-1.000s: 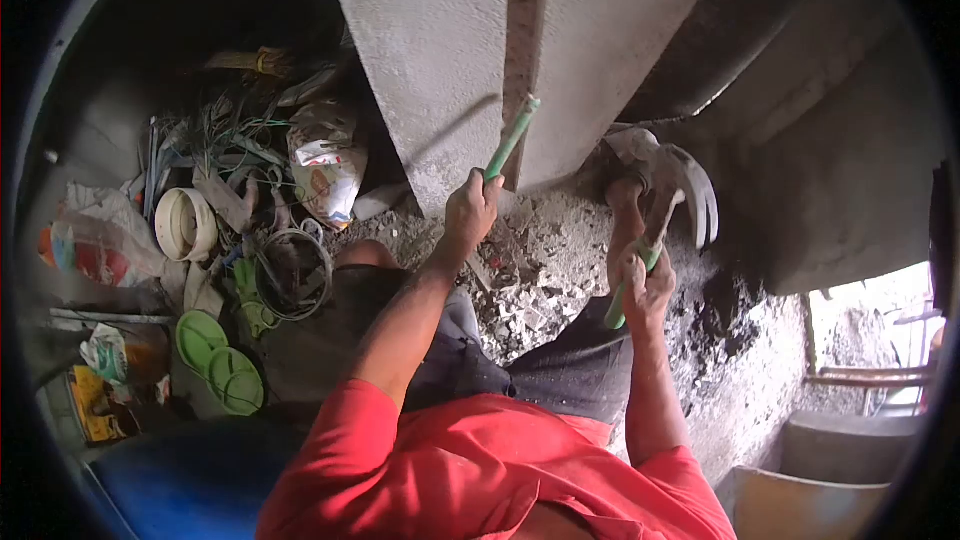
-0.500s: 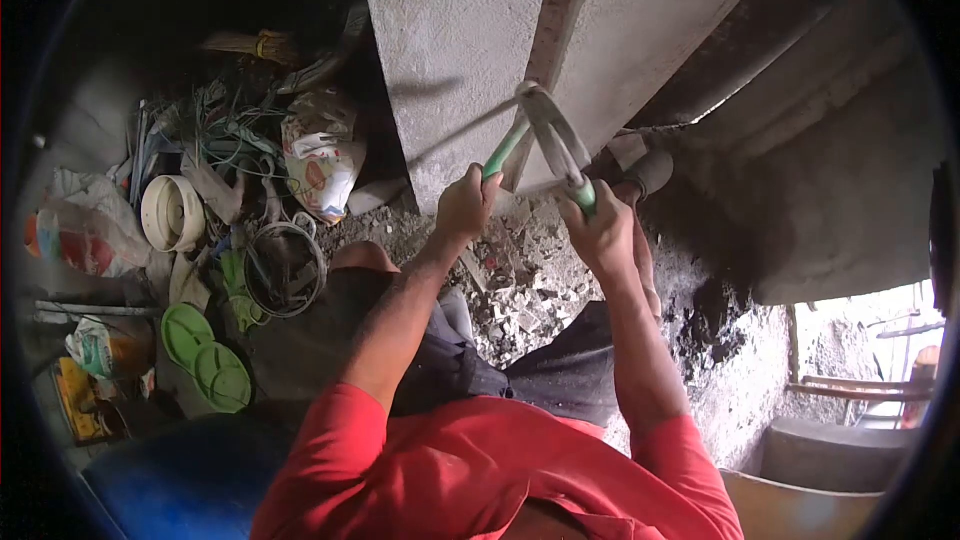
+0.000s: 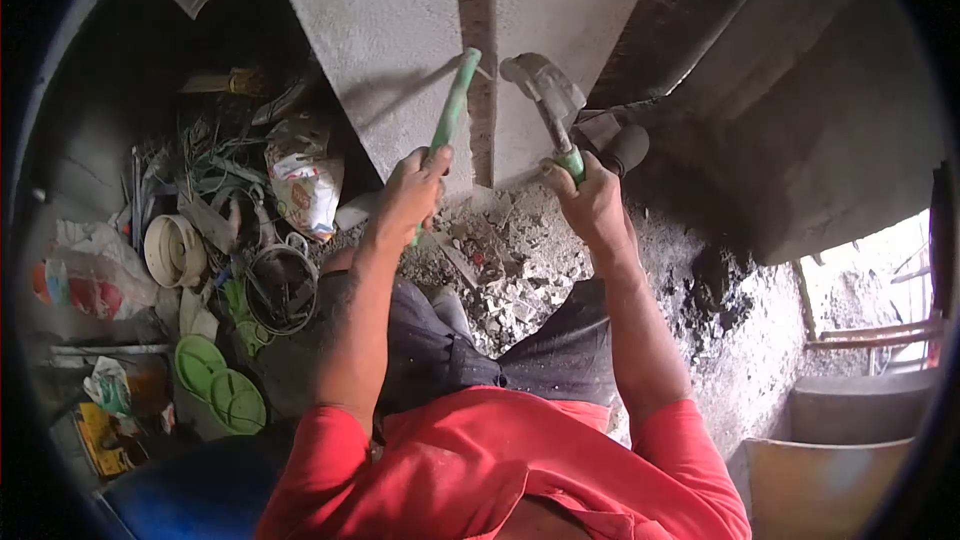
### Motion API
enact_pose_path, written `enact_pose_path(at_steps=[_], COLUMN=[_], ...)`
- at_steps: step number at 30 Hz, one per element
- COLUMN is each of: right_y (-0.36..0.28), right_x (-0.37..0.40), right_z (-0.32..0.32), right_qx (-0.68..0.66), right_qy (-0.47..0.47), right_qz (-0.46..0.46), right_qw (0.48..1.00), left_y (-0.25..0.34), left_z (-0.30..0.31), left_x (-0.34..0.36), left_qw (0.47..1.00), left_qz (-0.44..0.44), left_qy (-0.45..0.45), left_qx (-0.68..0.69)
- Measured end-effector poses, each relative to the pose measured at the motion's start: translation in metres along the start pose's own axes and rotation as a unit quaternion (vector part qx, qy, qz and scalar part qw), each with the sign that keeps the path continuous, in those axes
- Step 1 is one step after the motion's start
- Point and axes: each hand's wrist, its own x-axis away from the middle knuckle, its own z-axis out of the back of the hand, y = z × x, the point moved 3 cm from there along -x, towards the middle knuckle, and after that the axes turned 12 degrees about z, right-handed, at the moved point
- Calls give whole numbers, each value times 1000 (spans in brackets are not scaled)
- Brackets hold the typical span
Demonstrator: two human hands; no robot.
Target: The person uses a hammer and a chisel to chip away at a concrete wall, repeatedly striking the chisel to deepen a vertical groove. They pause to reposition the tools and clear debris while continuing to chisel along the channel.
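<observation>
My left hand (image 3: 405, 198) is wrapped round a green-handled chisel (image 3: 456, 100), whose far end lies over the groove (image 3: 478, 10) in the pale, rough slab. A thin pale point juts from that end toward the groove. To the right, my right hand (image 3: 597, 202) grips a hammer (image 3: 545, 80) by its green handle. The hammer's grey metal head, blurred by motion, is raised in front of the slab (image 3: 370, 15), apart from the chisel. Below both hands, broken rubble (image 3: 525, 285) covers the ground between my legs.
On the left lie a plastic bag (image 3: 305, 185), a cream round container (image 3: 174, 251), a round wire-rimmed basket (image 3: 282, 290) and green lids (image 3: 237, 402). A blue surface (image 3: 190, 490) is at lower left. A grey panel (image 3: 830, 140) leans at right, above a bright opening.
The hammer head has drawn away from the chisel end to the right. Both hands appear further left, the chisel stands steeper, and the view has shifted, placing the slab further left.
</observation>
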Motion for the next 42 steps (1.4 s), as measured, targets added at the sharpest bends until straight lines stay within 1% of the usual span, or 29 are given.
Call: enact_pose_path(at_steps=[1, 2, 3, 4, 5, 7, 8, 9, 11, 12, 13, 14, 16, 17, 19, 23, 25, 26, 27, 29, 30, 31, 33, 34, 35, 38, 39, 41, 42], right_y=[-4, -6, -7, -2, 3, 12, 12, 12, 1, -8, -18, -27, -49, -55, -69, -79, -75, -72, -64, -36, -19, -5, 15, 8, -5, -49, -62, -86, -73], right_x=[2, 3, 3, 6, 9, 15, 17, 18, 19, 16, 13, 9, 2, -1, -13, -26, -28, -29, -31, -32, -35, -38, -44, -52, -52, -55, -51, -50, -49], right_z=[8, 14, 18, 20, 22, 26, 28, 32, 40, 43, 47, 50, 54, 55, 55, 45, 38, 34, 28, 9, -3, -14, -27, -22, -18, 4, 12, 26, 17], right_qx=[-2, -27, -52, -59, -61, -112, -113, -100, -85, -75, -65, -64, -71, -72, -43, -87, -76, -67, -66, 75, 107, 108, 164, 118, 117, -58, -57, -14, -57], right_qy=[7, 13, 18, 23, 25, 36, 40, 32, 25, 27, 28, 26, 30, 28, 40, 44, 35, 28, 27, -12, -47, -49, -38, -44, -49, 29, 28, 70, 88], right_qz=[-2, -26, -47, -49, -49, -72, -75, -70, -67, -43, -19, -20, 23, 22, 94, 128, 132, 142, 142, 119, 57, 55, 33, 20, 20, 18, 13, 124, 162], right_qw=[1000, 999, 997, 997, 997, 990, 990, 992, 994, 996, 997, 997, 997, 997, 994, 987, 988, 987, 987, 990, 991, 991, 985, 992, 992, 998, 998, 990, 981], left_y=[0, -7, -16, -22, -24, -28, -33, -39, -48, -54, -51, -47, -44, -43, -43, -46, -50, -50, -47, -43, -41, -28, -26, -18, -21, -25, -25, -24, -25], left_z=[2, 1, 1, 0, -4, -14, -17, -19, -21, -20, -20, -19, -16, -16, -13, -17, -20, -21, -21, -20, -20, -21, -19, -17, -16, -14, -16, -15, -14], left_x=[0, -10, -27, -38, -40, -47, -48, -51, -51, -59, -57, -53, -52, -55, -59, -62, -63, -66, -69, -67, -63, -50, -53, -58, -58, -56, -55, -59, -61], left_qw=[999, 999, 988, 963, 963, 946, 935, 934, 944, 941, 941, 938, 935, 931, 926, 928, 933, 931, 928, 927, 926, 935, 930, 928, 926, 930, 937, 933, 940], left_qz=[-7, -9, -60, -108, -109, -144, -165, -166, -179, -197, -197, -196, -193, -199, -202, -203, -198, -190, -185, -184, -184, -169, -176, -184, -175, -157, -155, -170, -151], left_qy=[18, 18, 83, 146, 147, 169, 195, 192, 188, 193, 192, 204, 217, 215, 216, 221, 218, 214, 211, 212, 213, 200, 192, 197, 206, 205, 194, 190, 182], left_qx=[-30, -34, -117, -198, -200, -238, -248, -251, -204, -196, -196, -199, -204, -218, -233, -219, -208, -226, -245, -249, -252, -240, -259, -256, -265, -260, -248, -255, -245])
